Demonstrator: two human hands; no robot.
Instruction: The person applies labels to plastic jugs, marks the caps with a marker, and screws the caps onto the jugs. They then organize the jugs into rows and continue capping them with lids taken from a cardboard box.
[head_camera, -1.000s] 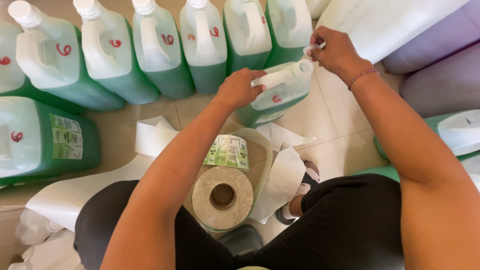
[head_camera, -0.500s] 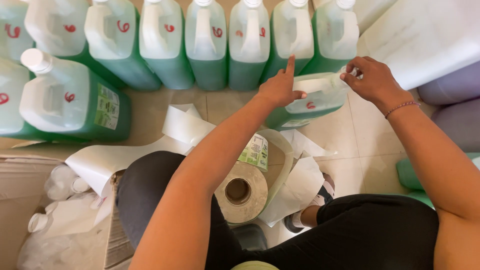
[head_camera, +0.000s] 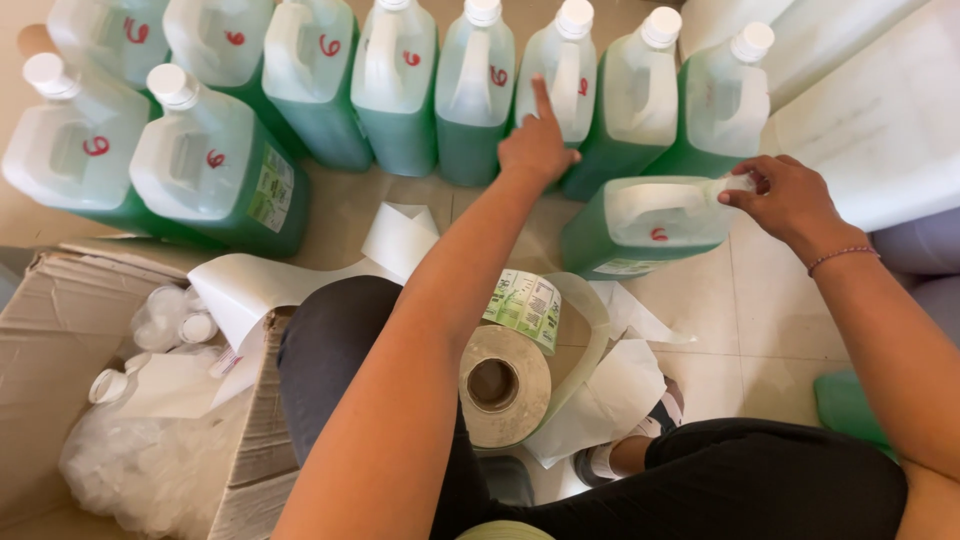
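1. Head view: the right hand (head_camera: 790, 200) pinches the white cap of a tipped green jug (head_camera: 650, 225) lying on the tile floor (head_camera: 770, 320), just in front of a row of upright jugs (head_camera: 400, 90).
2. Left hand (head_camera: 535, 145) hovers by that row, index finger pointing, other fingers curled.
3. A label roll (head_camera: 505, 385) sits near the knees; a cardboard box (head_camera: 60, 340) stands left.

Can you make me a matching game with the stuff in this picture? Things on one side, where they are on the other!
Things:
1. label roll
2. tilted green jug
3. cardboard box
4. left hand

Places:
A. gripped at its cap by the right hand
B. finger raised in front of the jug row
C. between the person's legs
D. far left, holding loose white caps

Pairs: 1-C, 2-A, 3-D, 4-B
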